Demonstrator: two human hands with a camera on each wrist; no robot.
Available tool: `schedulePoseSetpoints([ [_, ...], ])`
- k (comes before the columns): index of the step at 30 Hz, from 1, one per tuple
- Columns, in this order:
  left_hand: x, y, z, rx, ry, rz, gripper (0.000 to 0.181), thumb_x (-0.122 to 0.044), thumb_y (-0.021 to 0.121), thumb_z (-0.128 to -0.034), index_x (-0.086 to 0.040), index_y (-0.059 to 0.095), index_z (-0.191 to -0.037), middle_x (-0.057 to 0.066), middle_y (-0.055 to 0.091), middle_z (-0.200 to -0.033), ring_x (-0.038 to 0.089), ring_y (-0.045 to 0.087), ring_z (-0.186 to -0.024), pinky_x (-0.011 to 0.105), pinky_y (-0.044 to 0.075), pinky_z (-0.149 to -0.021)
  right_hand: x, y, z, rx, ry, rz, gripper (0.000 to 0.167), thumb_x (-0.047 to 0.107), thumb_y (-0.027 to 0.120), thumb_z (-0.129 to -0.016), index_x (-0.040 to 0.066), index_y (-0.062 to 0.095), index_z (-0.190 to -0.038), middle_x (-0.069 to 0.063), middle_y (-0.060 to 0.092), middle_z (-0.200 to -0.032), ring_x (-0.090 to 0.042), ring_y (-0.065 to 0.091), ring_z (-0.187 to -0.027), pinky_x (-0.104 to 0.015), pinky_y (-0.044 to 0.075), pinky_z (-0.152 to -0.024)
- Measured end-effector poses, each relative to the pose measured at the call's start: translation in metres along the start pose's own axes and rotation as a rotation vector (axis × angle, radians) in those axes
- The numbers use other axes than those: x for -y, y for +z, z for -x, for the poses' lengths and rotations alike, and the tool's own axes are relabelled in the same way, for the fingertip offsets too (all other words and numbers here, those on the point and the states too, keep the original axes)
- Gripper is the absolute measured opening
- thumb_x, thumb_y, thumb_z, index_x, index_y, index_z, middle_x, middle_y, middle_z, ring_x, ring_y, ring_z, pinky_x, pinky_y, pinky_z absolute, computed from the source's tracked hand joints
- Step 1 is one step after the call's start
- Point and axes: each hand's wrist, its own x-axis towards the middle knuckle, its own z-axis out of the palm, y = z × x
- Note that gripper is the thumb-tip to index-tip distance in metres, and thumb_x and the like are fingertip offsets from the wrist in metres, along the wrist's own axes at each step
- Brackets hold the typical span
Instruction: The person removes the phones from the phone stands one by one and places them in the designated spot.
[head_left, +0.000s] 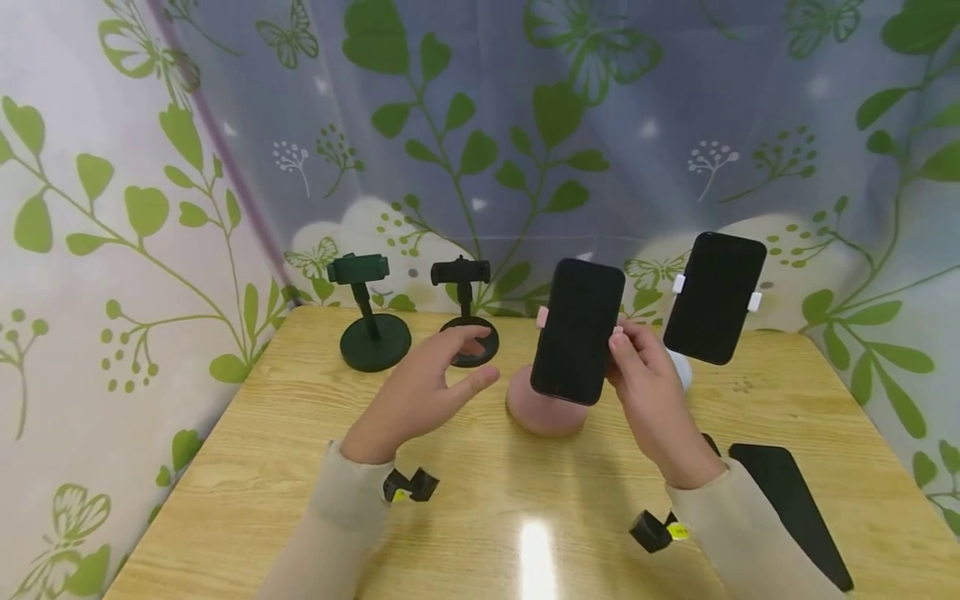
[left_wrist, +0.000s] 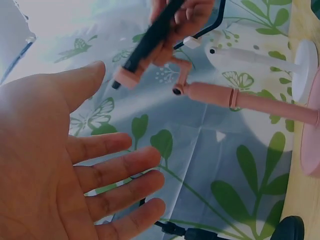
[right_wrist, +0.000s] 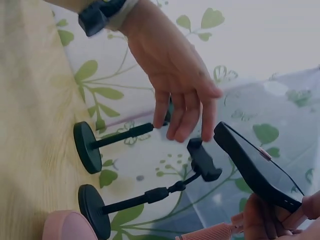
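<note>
A black smartphone [head_left: 577,332] sits upright in the clamp of a pink phone stand [head_left: 543,408]. My right hand [head_left: 651,387] grips the clamp's right side, thumb at its pink end pad and fingers behind the phone. My left hand [head_left: 423,383] hovers left of the phone, apart from it, holding nothing. Its fingers are spread in the left wrist view, where the pink stem [left_wrist: 210,95] also shows. Right of my right hand, another smartphone [head_left: 716,298] is held in a white stand [head_left: 681,369], partly hidden behind the hand.
A dark green phone stand [head_left: 375,343] and a black phone stand [head_left: 465,292] stand at the back left, with no phones in them. A black smartphone [head_left: 795,508] lies flat on the wooden table [head_left: 255,467], partly under my right sleeve. A patterned curtain [head_left: 487,167] hangs behind.
</note>
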Motion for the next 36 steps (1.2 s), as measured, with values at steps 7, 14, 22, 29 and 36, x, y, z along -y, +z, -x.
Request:
schedulePoseSetpoints([
  [7, -0.002, 0.0, 0.002, 0.019, 0.022, 0.012, 0.066, -0.063, 0.057, -0.0997, -0.021, 0.052, -0.149, -0.001, 0.065, -0.133, 0.015, 0.062, -0.123, 0.045, 0.053, -0.098, 0.007, -0.004, 0.033, 0.068, -0.035, 0.059, 0.04, 0.029, 0.038, -0.114, 0.0, 0.037, -0.142, -0.008, 0.043, -0.136, -0.017, 0.05, -0.121, -0.016, 0.044, -0.105],
  [14, -0.008, -0.001, 0.007, 0.198, 0.243, 0.172, 0.053, -0.035, 0.074, -0.0979, -0.014, 0.057, -0.144, -0.007, 0.064, -0.13, 0.009, 0.059, -0.122, 0.038, 0.05, -0.103, 0.008, -0.004, 0.058, 0.099, -0.008, 0.132, 0.042, 0.029, 0.038, -0.114, -0.001, 0.038, -0.144, -0.008, 0.044, -0.131, -0.016, 0.048, -0.115, -0.015, 0.045, -0.099],
  [22, -0.015, -0.003, 0.012, 0.258, 0.347, 0.321, 0.05, -0.052, 0.064, -0.1006, -0.015, 0.065, -0.134, -0.004, 0.069, -0.122, 0.014, 0.065, -0.112, 0.035, 0.053, -0.097, -0.003, 0.0, 0.079, 0.169, -0.102, 0.023, 0.032, 0.018, 0.036, -0.115, 0.002, 0.04, -0.142, -0.001, 0.053, -0.124, -0.009, 0.056, -0.112, -0.02, 0.05, -0.098],
  [29, -0.026, -0.006, 0.017, 0.269, 0.363, 0.354, 0.03, -0.044, 0.065, -0.1023, -0.017, 0.071, -0.114, -0.008, 0.071, -0.103, 0.011, 0.068, -0.091, 0.034, 0.057, -0.083, -0.013, 0.007, 0.093, 0.156, -0.111, 0.057, 0.029, 0.011, 0.038, -0.114, -0.002, 0.042, -0.139, -0.002, 0.047, -0.109, -0.011, 0.05, -0.101, -0.019, 0.047, -0.089],
  [36, -0.036, -0.008, 0.02, 0.299, 0.297, 0.318, 0.01, -0.02, 0.076, -0.0952, -0.02, 0.067, -0.092, -0.012, 0.068, -0.085, 0.008, 0.066, -0.08, 0.032, 0.058, -0.076, -0.015, 0.012, 0.099, 0.215, -0.161, 0.076, 0.026, 0.007, 0.038, -0.113, -0.004, 0.043, -0.135, 0.0, 0.049, -0.108, -0.01, 0.051, -0.102, -0.019, 0.048, -0.091],
])
